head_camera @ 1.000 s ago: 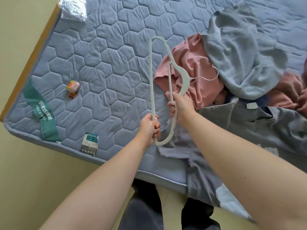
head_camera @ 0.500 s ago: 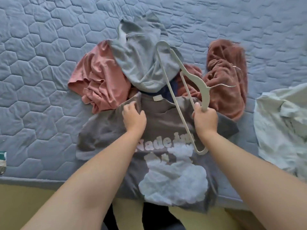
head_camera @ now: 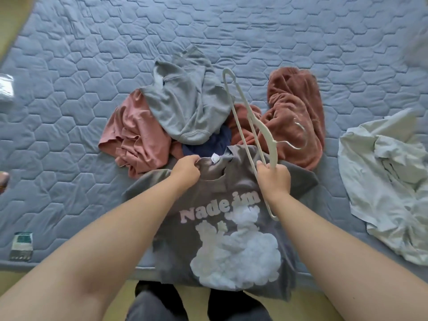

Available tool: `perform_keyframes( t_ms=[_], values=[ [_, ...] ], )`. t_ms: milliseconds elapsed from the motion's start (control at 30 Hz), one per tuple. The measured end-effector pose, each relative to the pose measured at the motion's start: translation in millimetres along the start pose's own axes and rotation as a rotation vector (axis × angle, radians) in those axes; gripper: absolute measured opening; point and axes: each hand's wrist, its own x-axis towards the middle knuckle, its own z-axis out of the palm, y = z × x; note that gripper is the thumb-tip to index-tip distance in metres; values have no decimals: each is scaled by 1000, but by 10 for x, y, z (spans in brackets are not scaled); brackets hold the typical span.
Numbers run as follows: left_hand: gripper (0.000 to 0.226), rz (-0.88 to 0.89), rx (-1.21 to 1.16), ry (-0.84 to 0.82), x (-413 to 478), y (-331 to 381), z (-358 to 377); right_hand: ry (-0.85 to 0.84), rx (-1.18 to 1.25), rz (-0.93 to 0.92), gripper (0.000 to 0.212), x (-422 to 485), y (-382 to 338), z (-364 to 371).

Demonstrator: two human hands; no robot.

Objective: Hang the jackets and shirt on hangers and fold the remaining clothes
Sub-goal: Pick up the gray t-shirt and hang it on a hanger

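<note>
Pinching collar of grey T-shirt [head_camera: 227, 188], flat on mattress [head_camera: 69, 112] directly below, neck pointing away, in left hand [head_camera: 186, 169]; gripping white hanger [head_camera: 266, 135] in right hand [head_camera: 274, 179] just beside collar, long axis running away-and-left, hands apart, probably feeding in from right.

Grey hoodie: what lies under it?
Under the grey hoodie, a pink garment shows at left and a navy garment at its hem; the rest is covered.
</note>
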Motion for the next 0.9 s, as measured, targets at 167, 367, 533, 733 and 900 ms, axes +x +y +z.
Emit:
perform_keyframes(
  t_ms=[167,367,533,733,900],
  values=[
    [16,112,-126,-110,-498,574,-468,-74,173,-25,38,-268,-381,-308],
    [28,236,-115,-146,-1123,1458,-1071,-167,378,-53,32,-688,-792,-950],
    [22,384,-123,-51,-1603,2155,-1544,-137,476,-156,29,-1085,-1256,-1418],
    [33,571,-99,23,-2223,2841,-2269,-151,599,-314,27,-1554,-1753,-2054],
    [27,749,-42,91,-2622,3304,-2769,-282,668,-481,20,-1997,-2143,-2489]
  ],
)
